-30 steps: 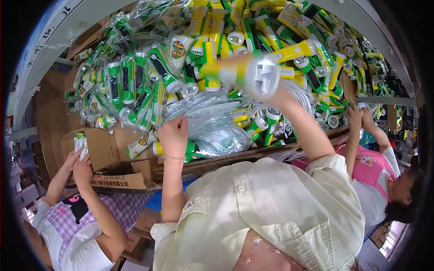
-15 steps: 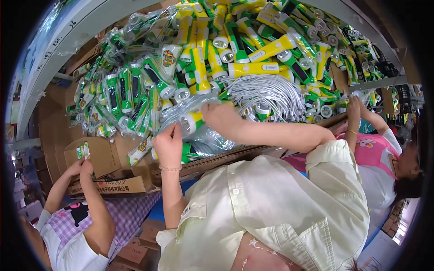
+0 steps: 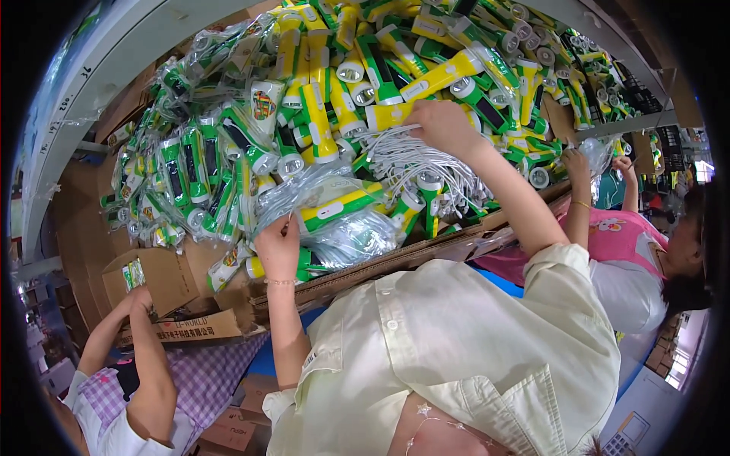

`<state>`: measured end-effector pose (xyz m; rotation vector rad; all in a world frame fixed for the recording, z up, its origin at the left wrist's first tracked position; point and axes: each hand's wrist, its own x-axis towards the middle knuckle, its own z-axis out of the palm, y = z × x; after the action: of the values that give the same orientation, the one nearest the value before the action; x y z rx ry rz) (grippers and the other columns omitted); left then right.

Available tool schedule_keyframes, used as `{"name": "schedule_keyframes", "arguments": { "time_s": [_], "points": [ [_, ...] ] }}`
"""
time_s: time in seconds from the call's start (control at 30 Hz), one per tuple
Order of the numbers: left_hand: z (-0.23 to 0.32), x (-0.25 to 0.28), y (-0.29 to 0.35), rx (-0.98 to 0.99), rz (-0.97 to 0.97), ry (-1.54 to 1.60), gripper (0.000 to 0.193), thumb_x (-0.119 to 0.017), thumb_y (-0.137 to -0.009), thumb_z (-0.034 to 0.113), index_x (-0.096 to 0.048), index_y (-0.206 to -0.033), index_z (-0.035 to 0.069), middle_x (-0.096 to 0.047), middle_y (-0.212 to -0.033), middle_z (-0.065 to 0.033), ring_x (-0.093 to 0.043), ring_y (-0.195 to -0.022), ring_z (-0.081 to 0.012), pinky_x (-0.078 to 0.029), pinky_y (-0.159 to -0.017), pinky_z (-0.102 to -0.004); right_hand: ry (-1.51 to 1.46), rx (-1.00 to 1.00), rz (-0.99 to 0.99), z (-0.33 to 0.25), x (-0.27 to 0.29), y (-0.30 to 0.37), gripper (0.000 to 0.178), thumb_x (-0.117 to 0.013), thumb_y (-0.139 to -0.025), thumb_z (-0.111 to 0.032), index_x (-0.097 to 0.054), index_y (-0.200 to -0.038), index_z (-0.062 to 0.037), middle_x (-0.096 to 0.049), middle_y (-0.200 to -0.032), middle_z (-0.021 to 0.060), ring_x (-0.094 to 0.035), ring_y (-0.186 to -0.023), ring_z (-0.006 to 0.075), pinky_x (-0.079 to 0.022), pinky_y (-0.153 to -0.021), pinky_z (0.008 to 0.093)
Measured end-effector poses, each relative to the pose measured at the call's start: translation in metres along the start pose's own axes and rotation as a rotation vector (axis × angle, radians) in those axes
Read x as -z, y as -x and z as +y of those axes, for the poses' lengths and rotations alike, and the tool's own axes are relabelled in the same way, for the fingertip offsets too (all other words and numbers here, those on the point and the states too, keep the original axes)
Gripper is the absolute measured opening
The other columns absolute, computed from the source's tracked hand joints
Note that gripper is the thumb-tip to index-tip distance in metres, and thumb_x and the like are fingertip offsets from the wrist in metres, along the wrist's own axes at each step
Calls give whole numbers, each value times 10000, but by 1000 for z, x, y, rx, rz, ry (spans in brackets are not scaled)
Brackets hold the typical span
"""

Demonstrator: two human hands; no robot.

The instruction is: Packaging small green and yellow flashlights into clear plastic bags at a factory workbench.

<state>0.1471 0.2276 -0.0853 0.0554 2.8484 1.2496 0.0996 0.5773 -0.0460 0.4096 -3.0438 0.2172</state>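
My left hand [image 3: 277, 245] is closed in a pinch on the edge of a clear plastic bag [image 3: 372, 191]. Inside the bag lies a yellow and green flashlight [image 3: 342, 207], on top of more clear bags [image 3: 357, 242]. To the right, my right hand [image 3: 445, 131] reaches over a bundle of white cables [image 3: 414, 161], its fingers bent down at the bundle's far end. They appear closed on a cable, though the fingertips are partly hidden. Just beyond them is a loose yellow flashlight [image 3: 386, 116].
A heap of loose flashlights [image 3: 319, 121] fills the back, bagged ones [image 3: 194, 163] at left. A cardboard edge [image 3: 411, 258] runs before me. One co-worker's hands [image 3: 137, 302] are by a small carton [image 3: 171, 275] at left; another's hand [image 3: 576, 161] is at right.
The flashlight has gone from upright near my right hand to lying in the clear bag. My right hand has moved away to the far right, onto the white cables. My left hand stays at the bag.
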Motion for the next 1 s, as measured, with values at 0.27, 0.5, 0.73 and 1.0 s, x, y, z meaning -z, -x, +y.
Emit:
{"name": "schedule_keyframes", "arguments": {
  "time_s": [0.27, 0.5, 0.73, 1.0],
  "points": [
    [-10, -4, -5, -25, 25, 42, 229, -634, -851, 185, -662, -797, -35, -488, -476, -22, -433, -402, -71, -339, -413, -262, -67, 155, 215, -16, 77, -19, 61, -647, -742, -63, -681, -793, -56, -583, -720, 94, -607, -687, 250, -484, -602, 341],
    [-12, -3, -10, 152, -78, 99, 270, -658, -825, 218, -611, -749, -37, -460, -513, -139, -375, -429, -185, -354, -458, -318, -1279, 200, 181, -137, 88, -41, 76, -668, -796, -12, -682, -866, 14, -651, -792, 65, -627, -694, 111, -489, -587, 222],
    [-15, -3, -10, 219, -87, 296, 252, -656, -836, 194, -633, -813, -56, -461, -504, -69, -376, -515, -57, -352, -469, -274, -1219, 360, 160, -155, -53, -22, 112, -664, -769, -20, -695, -875, -36, -649, -805, 90, -650, -766, 187, -511, -620, 292],
    [-7, -5, -5, 48, 26, 112, 203, -672, -838, 173, -693, -850, -29, -527, -539, 23, -429, -515, -36, -338, -468, -207, 121, 245, -285, -120, -37, -12, 42, -614, -670, -92, -639, -701, -79, -622, -701, 76, -639, -670, 250, -493, -560, 354]
  ]
}}
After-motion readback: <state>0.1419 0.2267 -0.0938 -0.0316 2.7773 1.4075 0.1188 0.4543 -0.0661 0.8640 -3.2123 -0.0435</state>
